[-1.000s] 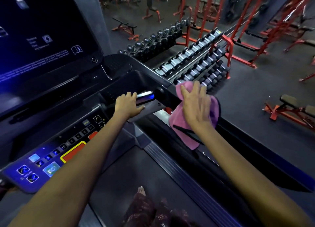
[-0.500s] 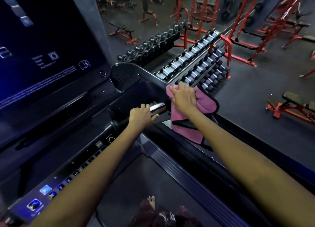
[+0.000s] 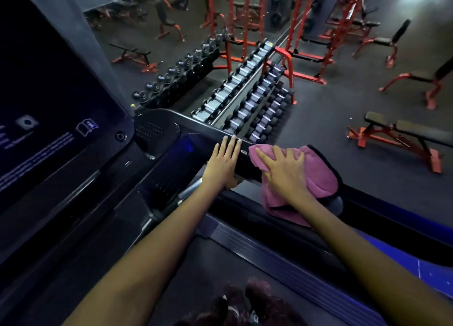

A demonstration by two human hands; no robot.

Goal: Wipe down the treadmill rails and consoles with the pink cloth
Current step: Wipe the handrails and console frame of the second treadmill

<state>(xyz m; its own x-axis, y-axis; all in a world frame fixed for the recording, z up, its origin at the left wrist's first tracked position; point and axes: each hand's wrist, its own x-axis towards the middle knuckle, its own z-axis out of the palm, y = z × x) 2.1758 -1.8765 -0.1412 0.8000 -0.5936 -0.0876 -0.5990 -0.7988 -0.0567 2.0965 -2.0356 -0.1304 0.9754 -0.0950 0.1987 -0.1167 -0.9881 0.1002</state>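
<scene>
Head cam: my right hand (image 3: 285, 170) is spread flat, pressing the pink cloth (image 3: 316, 176) on the treadmill's right rail (image 3: 245, 162); my left hand (image 3: 224, 165) lies flat just beside it, fingers straight.

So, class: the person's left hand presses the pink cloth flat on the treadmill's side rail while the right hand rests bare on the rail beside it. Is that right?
Not quite: the hands are swapped. The head view shows the right hand pressing the pink cloth flat on the side rail, while the left hand rests bare on the rail beside it.
</scene>
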